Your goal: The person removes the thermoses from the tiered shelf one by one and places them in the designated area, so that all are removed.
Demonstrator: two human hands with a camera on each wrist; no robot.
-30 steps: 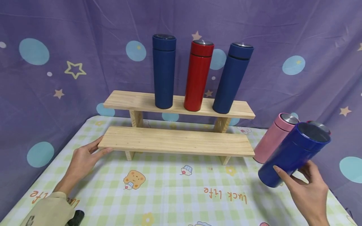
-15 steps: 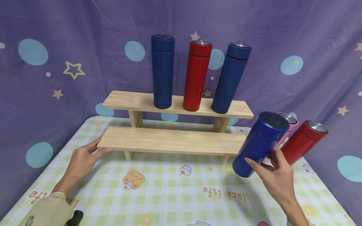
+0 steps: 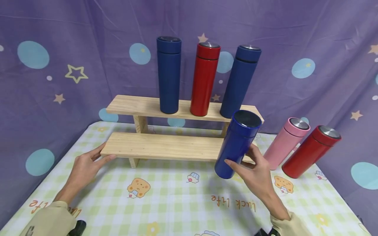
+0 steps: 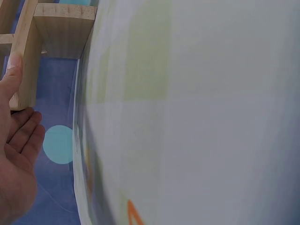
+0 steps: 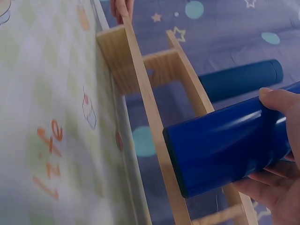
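Note:
My right hand (image 3: 256, 170) grips a glossy blue thermos (image 3: 234, 149) with a dark top, thumb on the near side and fingers behind. The thermos tilts to the right, in front of the right part of the lower board of a two-step wooden shelf (image 3: 162, 146). In the right wrist view its base (image 5: 176, 164) overlaps the shelf's front edge. At the other end of that board my left hand (image 3: 85, 167) holds the corner, thumb (image 4: 14, 70) on the front edge and fingers around the end. The upper board carries a matte blue thermos (image 3: 169, 78), a red one (image 3: 204, 82) and another blue one (image 3: 240, 82).
A pink thermos (image 3: 284, 144) and a red thermos (image 3: 310, 152) stand to the right of the shelf on the checkered tablecloth (image 3: 171, 209). A purple curtain (image 3: 103, 42) with stars and dots hangs right behind the table.
My right hand has carried the glossy blue thermos leftward from beside the pink and red ones to the shelf's right front, uncovering those two. The left hand stays at the board's end.

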